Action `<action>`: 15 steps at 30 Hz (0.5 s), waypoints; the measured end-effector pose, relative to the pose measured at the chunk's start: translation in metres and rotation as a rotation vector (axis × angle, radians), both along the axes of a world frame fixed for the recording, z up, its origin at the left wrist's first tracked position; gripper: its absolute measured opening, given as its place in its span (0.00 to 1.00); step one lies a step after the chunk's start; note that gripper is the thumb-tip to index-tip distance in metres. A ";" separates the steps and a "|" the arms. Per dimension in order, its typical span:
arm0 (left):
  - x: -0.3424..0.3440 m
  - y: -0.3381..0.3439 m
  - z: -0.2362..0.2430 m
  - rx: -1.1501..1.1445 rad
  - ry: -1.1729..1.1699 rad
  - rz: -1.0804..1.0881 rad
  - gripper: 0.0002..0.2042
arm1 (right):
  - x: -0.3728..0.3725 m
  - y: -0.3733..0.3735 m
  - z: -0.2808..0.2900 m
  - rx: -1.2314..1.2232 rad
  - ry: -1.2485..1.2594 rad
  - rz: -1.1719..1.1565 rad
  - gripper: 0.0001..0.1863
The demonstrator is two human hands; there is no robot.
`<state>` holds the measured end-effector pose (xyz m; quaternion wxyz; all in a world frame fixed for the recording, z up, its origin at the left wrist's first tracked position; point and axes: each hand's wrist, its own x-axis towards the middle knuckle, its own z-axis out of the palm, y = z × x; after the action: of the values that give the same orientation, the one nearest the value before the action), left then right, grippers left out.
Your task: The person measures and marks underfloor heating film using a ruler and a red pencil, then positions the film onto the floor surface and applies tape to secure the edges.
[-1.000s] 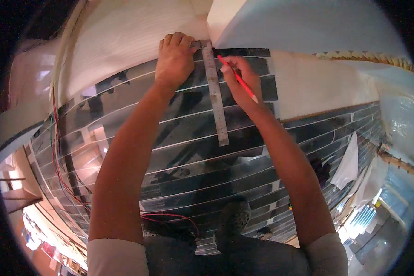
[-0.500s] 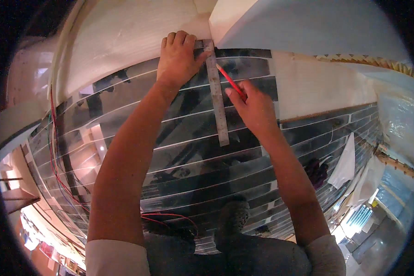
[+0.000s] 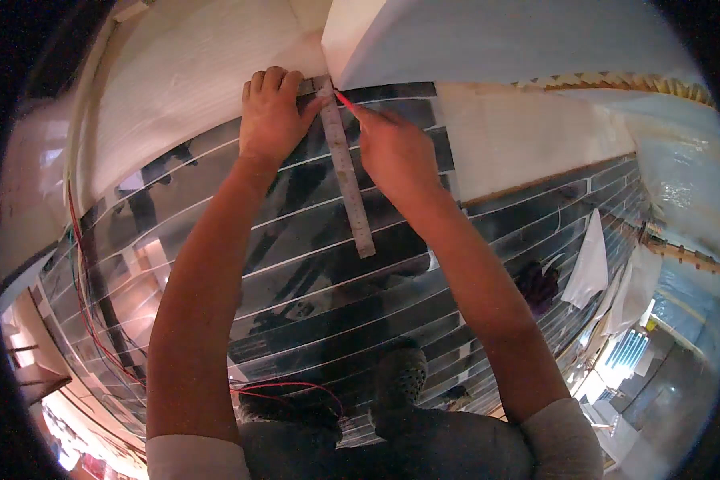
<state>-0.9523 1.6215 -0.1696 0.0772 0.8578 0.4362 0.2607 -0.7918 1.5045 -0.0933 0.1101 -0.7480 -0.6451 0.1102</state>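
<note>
- Nearest us, one speckled shoe is on the dark striped floor.
- Beyond lies one metal square, its long arm running away from us, slightly leftward.
- Our right hand grips one red pencil, pointing forward-left beside the square's corner.
- Our left hand has its fingers holding the short arm.

One carpenter's square, one pencil, two forearms.

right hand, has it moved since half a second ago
Yes, the right hand has moved up the picture, closer to the pale wall corner, with the red pencil now near it.
</note>
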 end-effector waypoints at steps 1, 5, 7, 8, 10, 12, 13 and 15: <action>0.001 0.000 -0.001 -0.002 -0.002 -0.006 0.22 | -0.001 0.002 0.003 -0.002 -0.002 -0.006 0.21; 0.000 -0.001 -0.001 0.010 -0.015 -0.006 0.22 | 0.001 0.009 0.011 -0.109 -0.060 0.060 0.21; 0.002 -0.002 0.000 0.005 -0.024 -0.006 0.22 | 0.005 0.011 0.011 -0.172 -0.087 0.074 0.22; 0.004 -0.001 0.001 -0.009 -0.013 -0.004 0.22 | 0.009 0.014 0.012 -0.099 -0.066 0.109 0.13; 0.005 -0.001 0.001 -0.024 -0.005 -0.008 0.22 | 0.010 0.017 0.013 -0.026 -0.048 0.138 0.07; 0.004 -0.001 0.000 -0.048 -0.022 -0.005 0.23 | 0.005 0.020 0.014 -0.138 -0.127 0.132 0.20; 0.002 -0.001 -0.001 -0.045 -0.019 -0.002 0.23 | 0.003 0.019 0.016 -0.134 -0.125 0.135 0.20; -0.002 0.001 -0.003 -0.040 -0.043 0.019 0.22 | -0.002 0.012 0.019 -0.140 -0.064 0.131 0.21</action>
<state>-0.9540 1.6221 -0.1726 0.1012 0.8461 0.4477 0.2709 -0.7936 1.5167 -0.0740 0.0293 -0.7134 -0.6864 0.1381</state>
